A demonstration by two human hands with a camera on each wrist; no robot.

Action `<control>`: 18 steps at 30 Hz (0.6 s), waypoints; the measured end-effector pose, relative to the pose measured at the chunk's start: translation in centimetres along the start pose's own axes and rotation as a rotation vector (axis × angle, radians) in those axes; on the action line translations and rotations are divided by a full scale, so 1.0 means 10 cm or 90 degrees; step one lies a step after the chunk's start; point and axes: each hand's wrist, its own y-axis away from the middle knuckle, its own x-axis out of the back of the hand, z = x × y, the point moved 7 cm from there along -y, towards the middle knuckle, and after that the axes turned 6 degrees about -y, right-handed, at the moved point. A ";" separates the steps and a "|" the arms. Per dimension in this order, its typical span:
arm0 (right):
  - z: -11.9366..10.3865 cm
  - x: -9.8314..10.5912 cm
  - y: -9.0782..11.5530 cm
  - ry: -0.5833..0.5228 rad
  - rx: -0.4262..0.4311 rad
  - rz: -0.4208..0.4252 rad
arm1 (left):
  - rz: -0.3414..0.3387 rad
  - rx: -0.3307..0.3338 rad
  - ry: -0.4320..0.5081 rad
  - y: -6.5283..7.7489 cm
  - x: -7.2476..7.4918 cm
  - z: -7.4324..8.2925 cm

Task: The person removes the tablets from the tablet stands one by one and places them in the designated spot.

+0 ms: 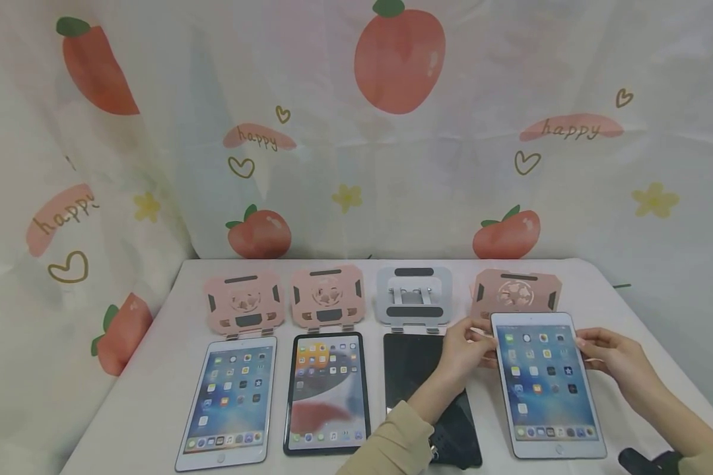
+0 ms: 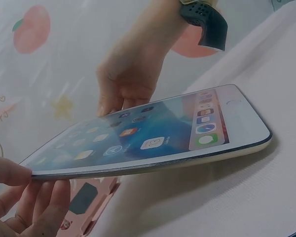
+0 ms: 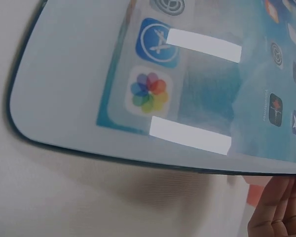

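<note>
A white tablet (image 1: pixel 549 382) with a lit home screen is held at the right of the table, one hand on each long side near its upper end. My left hand (image 1: pixel 466 349) pinches the left edge; in the left wrist view its thumb lies on top and its fingers underneath. On the opposite edge my right hand (image 1: pixel 614 363) pinches too, its fingers (image 3: pixel 281 207) under the rim in the right wrist view. The tablet's upper end is raised and its home-button end is low over the tabletop. Behind it stands a pink tablet stand (image 1: pixel 517 284), its lower part hidden.
To the left lie a white tablet (image 1: pixel 228 402), a black-framed tablet (image 1: pixel 327 396) and a dark tablet (image 1: pixel 412 363), partly under my left forearm. Behind them stand two pink stands (image 1: pixel 246 303) (image 1: pixel 327 297) and a pale blue stand (image 1: pixel 414 297). A fruit-print curtain (image 1: pixel 392 165) backs the table.
</note>
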 end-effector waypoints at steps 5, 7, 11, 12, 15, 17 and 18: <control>-0.09 -0.07 0.08 0.037 -0.006 -0.036 | 0.020 0.012 -0.006 0.05 0.04 -0.06; -0.10 -0.08 0.09 0.047 -0.013 -0.043 | 0.026 0.022 -0.008 0.06 0.05 -0.09; -0.09 -0.10 0.08 0.073 -0.036 -0.063 | 0.033 0.038 -0.011 0.07 0.07 -0.13; -0.08 -0.10 0.08 0.075 -0.045 -0.067 | 0.035 0.041 -0.013 0.08 0.07 -0.14; -0.05 -0.11 0.08 0.073 -0.073 -0.076 | 0.035 0.044 -0.018 0.08 0.06 -0.18; -0.03 -0.12 0.08 0.072 -0.080 -0.084 | 0.035 0.047 -0.022 0.09 0.07 -0.20; -0.02 -0.12 0.08 0.072 -0.083 -0.087 | 0.034 0.046 -0.025 0.09 0.07 -0.21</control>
